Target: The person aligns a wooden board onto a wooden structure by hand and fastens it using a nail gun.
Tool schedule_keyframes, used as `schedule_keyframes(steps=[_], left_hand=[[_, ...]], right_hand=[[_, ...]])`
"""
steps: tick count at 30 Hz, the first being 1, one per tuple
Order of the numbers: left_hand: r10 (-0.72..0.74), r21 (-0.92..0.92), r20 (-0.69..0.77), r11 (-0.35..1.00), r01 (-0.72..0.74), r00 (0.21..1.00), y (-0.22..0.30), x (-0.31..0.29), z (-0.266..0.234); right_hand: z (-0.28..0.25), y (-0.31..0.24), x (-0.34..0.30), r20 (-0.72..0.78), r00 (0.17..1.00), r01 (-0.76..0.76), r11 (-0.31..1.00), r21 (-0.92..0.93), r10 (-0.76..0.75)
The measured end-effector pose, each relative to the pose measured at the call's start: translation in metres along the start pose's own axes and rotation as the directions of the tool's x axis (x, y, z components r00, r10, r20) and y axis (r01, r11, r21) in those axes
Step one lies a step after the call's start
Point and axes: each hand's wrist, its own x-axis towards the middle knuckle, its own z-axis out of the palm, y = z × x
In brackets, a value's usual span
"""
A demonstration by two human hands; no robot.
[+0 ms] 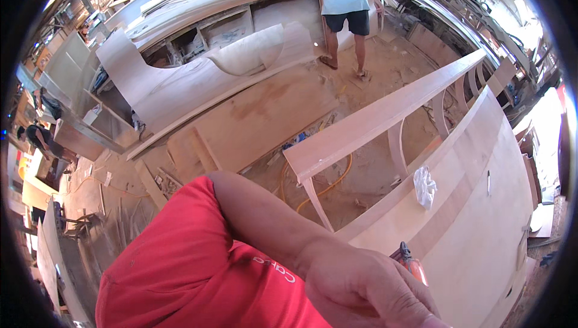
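Note:
My left arm, in a red sleeve, reaches across my chest toward the lower right. At its end, my left hand [367, 289] shows its back and thumb; the fingers look curled, and whatever they hold is hidden. Just beyond the knuckles a red-orange tool [414, 268] with a dark tip pokes out, its lower part covered by the hand. Beneath lies a large pale plywood panel [481, 238] with a darker band across it. On the panel rest a crumpled clear plastic bag [424, 188] and a thin white pen-like stick [489, 183]. My right hand is out of view.
A long plywood frame [385, 117] with curved ribs stands beside the panel. An orange hose [328, 189] and scraps lie on the dusty floor. Another person [346, 3] stands at the back near a curved plywood piece [198, 75]; a second person [45, 141] is at the far left.

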Motion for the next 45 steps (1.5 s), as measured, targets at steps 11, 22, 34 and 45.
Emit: schedule_keyframes(steps=[11, 22, 34, 45], left_hand=[[-0.188, -0.118, -0.061, 0.977, 0.180, 0.980, 0.009, -0.003, -0.006], [-0.663, 0.096, -0.676, 0.352, 0.931, 0.321, 0.174, 0.071, -0.174], [-0.465, 0.134, -0.879, -0.448, 0.884, -0.103, 0.175, 0.023, -0.299], [-0.462, -0.008, -0.856, -0.436, 0.900, -0.231, 0.149, 0.002, -0.305]], right_hand=[[0.005, 0.008, 0.011, -0.186, 0.982, 0.011, 0.999, -0.034, -0.017], [0.078, -0.007, 0.015, -0.212, 0.973, 0.054, 0.978, -0.200, -0.096], [0.199, -0.061, 0.018, -0.100, 0.995, 0.040, 0.977, 0.211, -0.019], [0.210, -0.109, 0.130, 0.311, 0.946, -0.002, 0.957, 0.291, -0.093]])
